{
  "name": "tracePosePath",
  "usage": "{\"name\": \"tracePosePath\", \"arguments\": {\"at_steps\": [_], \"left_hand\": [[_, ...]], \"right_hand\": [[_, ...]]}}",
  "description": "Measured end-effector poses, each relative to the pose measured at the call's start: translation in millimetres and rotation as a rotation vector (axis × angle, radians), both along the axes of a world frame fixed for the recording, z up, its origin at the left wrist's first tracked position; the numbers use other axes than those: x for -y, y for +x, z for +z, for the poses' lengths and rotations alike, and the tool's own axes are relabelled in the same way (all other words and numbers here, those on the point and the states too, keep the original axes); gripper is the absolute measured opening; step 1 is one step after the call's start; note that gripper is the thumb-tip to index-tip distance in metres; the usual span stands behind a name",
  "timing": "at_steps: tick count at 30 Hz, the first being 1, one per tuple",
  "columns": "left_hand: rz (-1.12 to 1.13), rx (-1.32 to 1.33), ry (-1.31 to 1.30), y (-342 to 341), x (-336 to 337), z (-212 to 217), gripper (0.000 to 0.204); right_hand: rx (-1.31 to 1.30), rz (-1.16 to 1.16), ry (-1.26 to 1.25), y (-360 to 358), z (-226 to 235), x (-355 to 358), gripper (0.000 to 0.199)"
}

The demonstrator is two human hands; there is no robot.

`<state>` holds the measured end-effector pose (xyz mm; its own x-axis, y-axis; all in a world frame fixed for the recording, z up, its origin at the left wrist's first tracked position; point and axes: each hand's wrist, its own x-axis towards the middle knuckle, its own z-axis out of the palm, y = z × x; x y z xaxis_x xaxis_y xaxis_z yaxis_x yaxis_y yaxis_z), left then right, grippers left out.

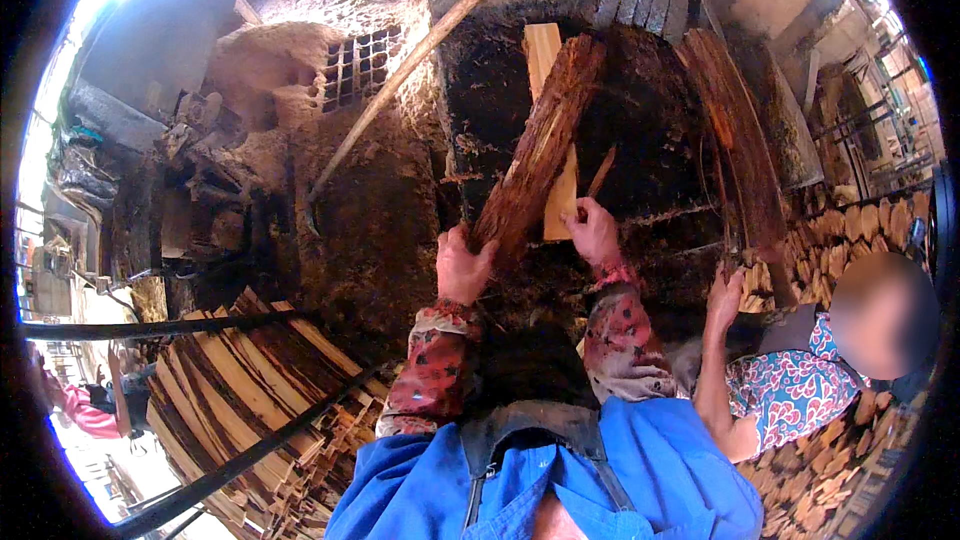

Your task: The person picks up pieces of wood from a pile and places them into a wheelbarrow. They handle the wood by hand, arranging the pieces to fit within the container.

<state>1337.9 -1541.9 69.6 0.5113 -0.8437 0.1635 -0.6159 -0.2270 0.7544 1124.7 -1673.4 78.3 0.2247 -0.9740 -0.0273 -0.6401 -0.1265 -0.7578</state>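
My left hand grips the near end of a long, rough bark-covered slab of wood that points away toward a dark, sooty opening. My right hand holds a pale, flat sawn board lying under and beside the slab, its near end showing by my fingers. Both sleeves are red patterned cloth over a blue garment. To my right, another person's hand rests on a third reddish-brown slab leaning into the same opening.
A long thin pole leans across the mud wall at the upper left. A perforated brick sits in that wall. Stacked split boards lie at my lower left behind a black bar; more cut wood is piled right.
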Motion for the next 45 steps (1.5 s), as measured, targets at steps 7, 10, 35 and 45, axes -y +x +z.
{"name": "tracePosePath", "arguments": {"at_steps": [7,10,35,45], "left_hand": [[-0.27,-0.956,0.215,-13.4,-29.2,39.8,0.051],[-0.21,-1.078,0.109,-34.1,-36.0,39.8,0.052],[-0.225,-0.247,0.111,-61.3,18.6,48.6,0.062],[-0.212,-0.703,0.058,-63.7,69.2,24.4,0.056]], "right_hand": [[0.063,0.103,0.114,-7.6,-10.0,-40.3,0.031],[0.192,0.137,0.046,-21.9,-38.3,-47.0,0.032],[-0.354,-0.251,-0.294,-180.0,17.3,32.4,0.067],[-0.1,-0.098,-0.147,-140.4,7.0,32.5,0.046]]}}
